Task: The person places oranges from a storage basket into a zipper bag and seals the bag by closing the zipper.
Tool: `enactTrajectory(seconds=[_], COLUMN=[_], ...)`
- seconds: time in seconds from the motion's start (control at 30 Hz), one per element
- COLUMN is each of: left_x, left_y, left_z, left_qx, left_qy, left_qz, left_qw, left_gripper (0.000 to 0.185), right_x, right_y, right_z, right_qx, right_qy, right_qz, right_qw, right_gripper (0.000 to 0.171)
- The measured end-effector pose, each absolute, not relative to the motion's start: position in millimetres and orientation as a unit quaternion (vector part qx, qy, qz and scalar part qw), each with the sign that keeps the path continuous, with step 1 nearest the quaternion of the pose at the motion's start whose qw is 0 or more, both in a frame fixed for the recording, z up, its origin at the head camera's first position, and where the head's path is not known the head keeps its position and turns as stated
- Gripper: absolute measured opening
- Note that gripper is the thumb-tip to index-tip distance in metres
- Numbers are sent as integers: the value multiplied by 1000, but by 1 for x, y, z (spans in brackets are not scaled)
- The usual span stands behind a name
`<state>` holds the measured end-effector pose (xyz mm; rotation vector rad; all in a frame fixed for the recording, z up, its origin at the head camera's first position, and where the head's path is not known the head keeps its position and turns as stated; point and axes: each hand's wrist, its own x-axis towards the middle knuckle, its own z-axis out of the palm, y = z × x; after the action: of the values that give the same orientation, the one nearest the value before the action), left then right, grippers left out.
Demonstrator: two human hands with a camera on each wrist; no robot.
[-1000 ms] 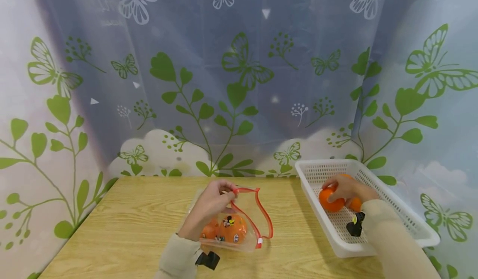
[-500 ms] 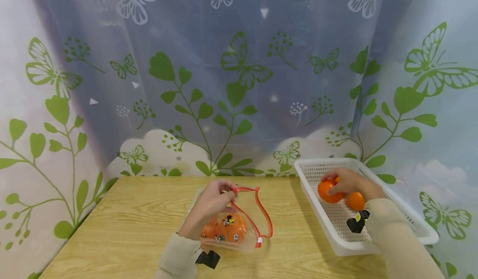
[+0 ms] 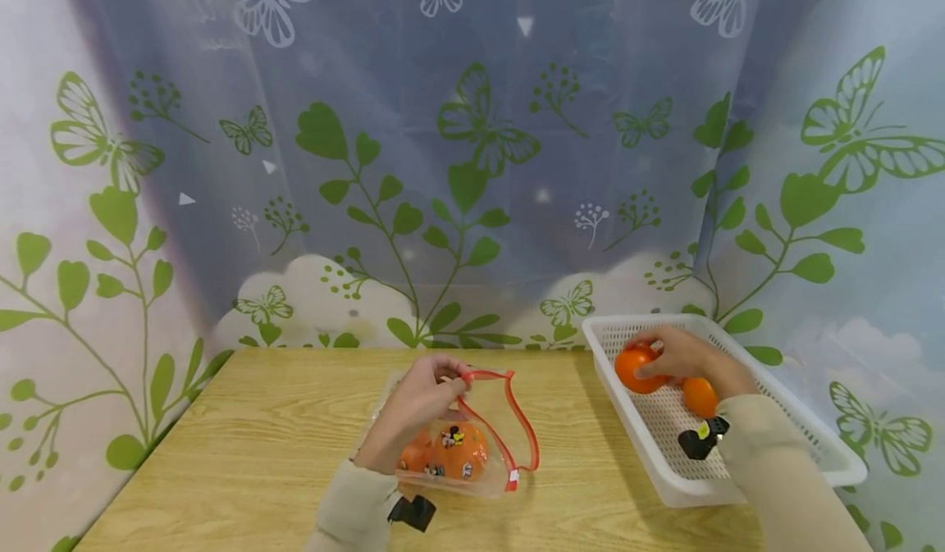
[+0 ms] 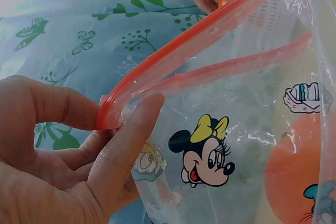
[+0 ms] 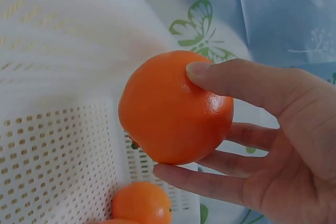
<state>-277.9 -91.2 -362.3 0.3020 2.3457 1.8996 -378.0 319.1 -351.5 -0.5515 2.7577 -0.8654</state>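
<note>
My right hand holds an orange over the far end of the white basket. In the right wrist view the thumb presses the top of that orange while other fingers curve beneath it. Below it, another orange lies in the basket. With thumb and fingers, my left hand pinches the red zip edge of a clear zip bag printed with cartoon figures. The bag's mouth gapes toward the right, and orange fruit shows inside through the plastic.
Bag and basket both stand on a wood-grain table, the basket at its right side. A curtain with butterflies and leaves hangs behind and on both sides. Table surface lies between bag and basket.
My right hand has lifted the orange and moved it left, toward the basket's far left rim, exposing the other orange more. The left hand and bag have stayed put.
</note>
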Motion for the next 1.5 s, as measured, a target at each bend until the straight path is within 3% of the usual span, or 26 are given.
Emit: enactTrajectory(seconds=[0.43,0.83,1.5], left_x=[-278,-278,-279], left_y=[-92,-90,-91], left_z=[-364,-365,-363], left_qx=[103,106,96], left_qy=[771,769,772], left_qz=[626,628,626], left_qw=[54,56,58], left_gripper=[14,14,15], right_x=[-368,-358,-348], right_y=[315,306,276], right_z=[-341,-333,-335], right_qx=[-192,-239,-270], right_qy=[934,939,930], right_qz=[-295,-246,-250], right_qw=[67,-7,-19], right_gripper=[49,47,47])
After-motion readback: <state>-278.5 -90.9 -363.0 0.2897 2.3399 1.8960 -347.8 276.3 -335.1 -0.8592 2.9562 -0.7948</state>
